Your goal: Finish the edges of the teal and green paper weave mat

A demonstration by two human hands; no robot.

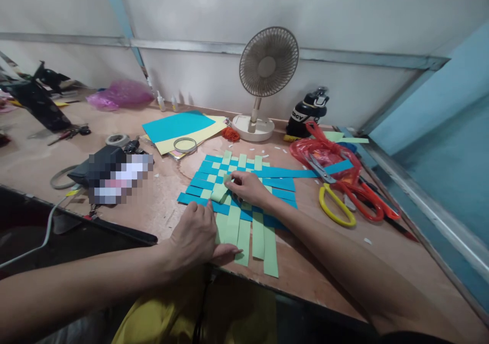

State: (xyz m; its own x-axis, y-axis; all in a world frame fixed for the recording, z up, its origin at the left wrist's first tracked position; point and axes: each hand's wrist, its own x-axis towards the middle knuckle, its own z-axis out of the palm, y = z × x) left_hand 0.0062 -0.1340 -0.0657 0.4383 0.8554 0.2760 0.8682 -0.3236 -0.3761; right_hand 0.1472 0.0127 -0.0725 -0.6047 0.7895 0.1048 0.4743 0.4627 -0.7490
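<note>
A woven mat (239, 211) of blue and pale green paper strips lies in front of me, its strip ends loose at the sides and bottom. My right hand (248, 188) pinches a pale green paper strip (220, 193) that curls up from the weave. Against the mat's lower left rests my left hand (193, 232), fingers bent, thumb stretched out apart over the green ends; it grips nothing visible. Across the upper right of the weave, a long blue strip (301, 173) sticks out toward the scissors (336, 204).
Behind the mat stand a fan (263, 69) and a black bottle (307, 112). A red plastic bag (321, 148) lies right. Blue and cream sheets (179, 125) carry a tape roll (185, 144). A black pouch (98, 165) sits left, near the table's front edge.
</note>
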